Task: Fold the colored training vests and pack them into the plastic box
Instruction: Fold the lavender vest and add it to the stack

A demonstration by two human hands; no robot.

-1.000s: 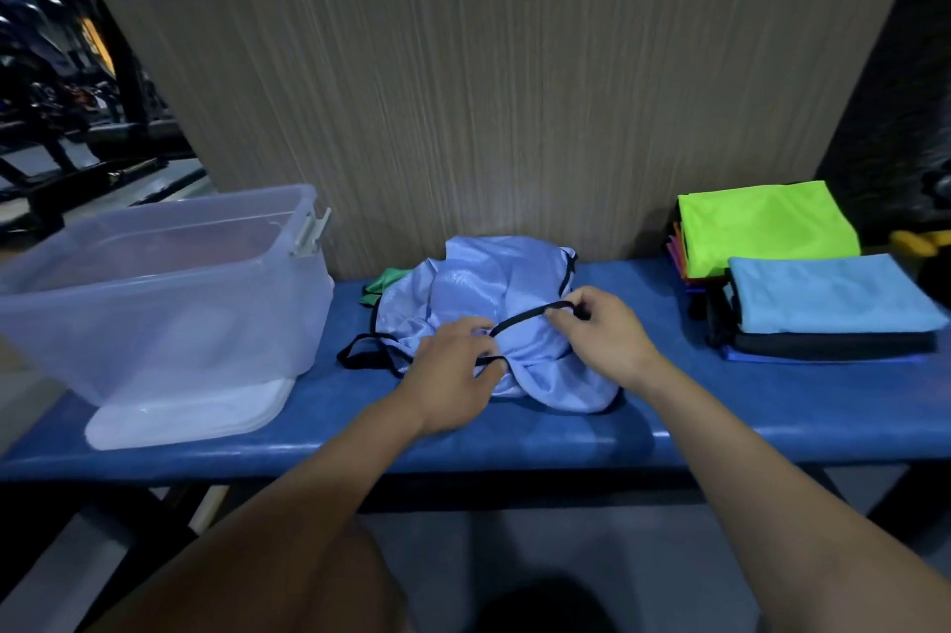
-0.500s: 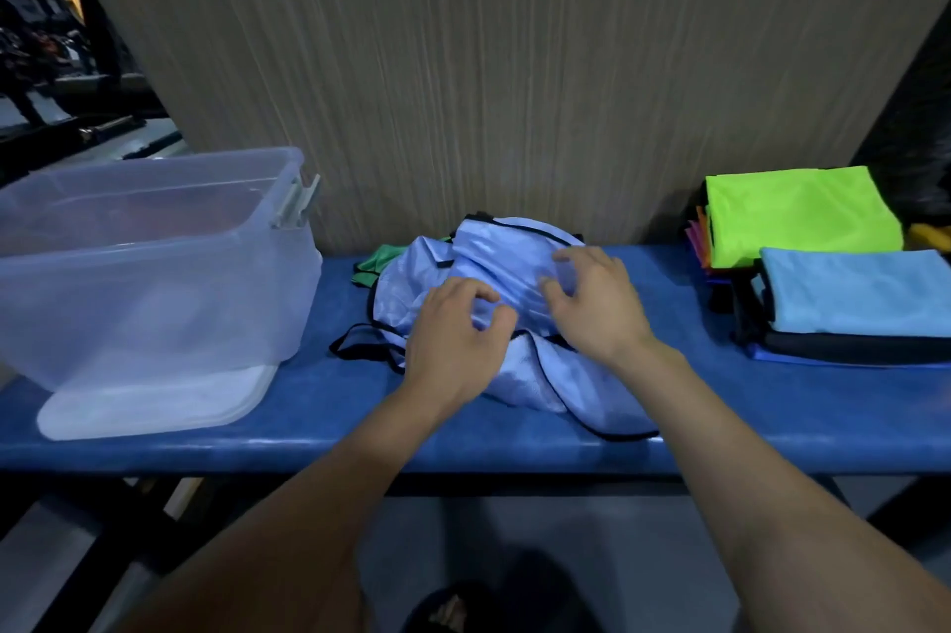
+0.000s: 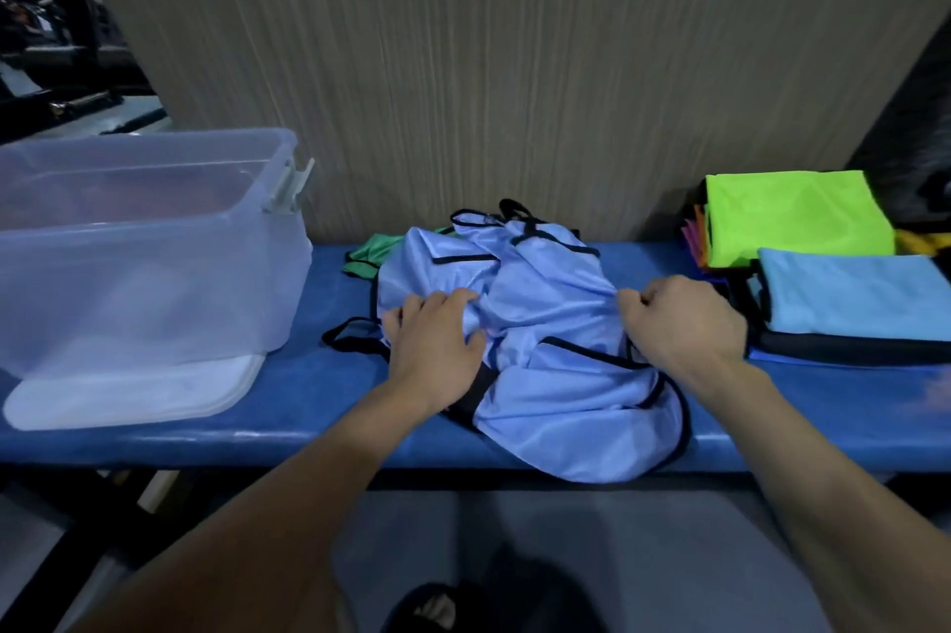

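Note:
A crumpled light blue vest with black trim (image 3: 545,323) lies in the middle of the blue bench (image 3: 309,401). My left hand (image 3: 437,349) grips a bunch of its fabric on the left side. My right hand (image 3: 679,318) is curled round the fabric at the vest's right edge. A green vest (image 3: 373,249) peeks out behind the blue one. The clear plastic box (image 3: 144,241) stands at the left on its white lid (image 3: 134,401).
Folded vests are stacked at the right: a lime green one (image 3: 792,215) on top of a coloured pile, a light blue one (image 3: 854,293) on dark ones in front. A wood-grain wall (image 3: 489,66) backs the bench. The bench's front edge is near my forearms.
My hands let go of the black strap and moved apart, the left to the vest's left side, the right to its right edge. The vest now lies more spread out.

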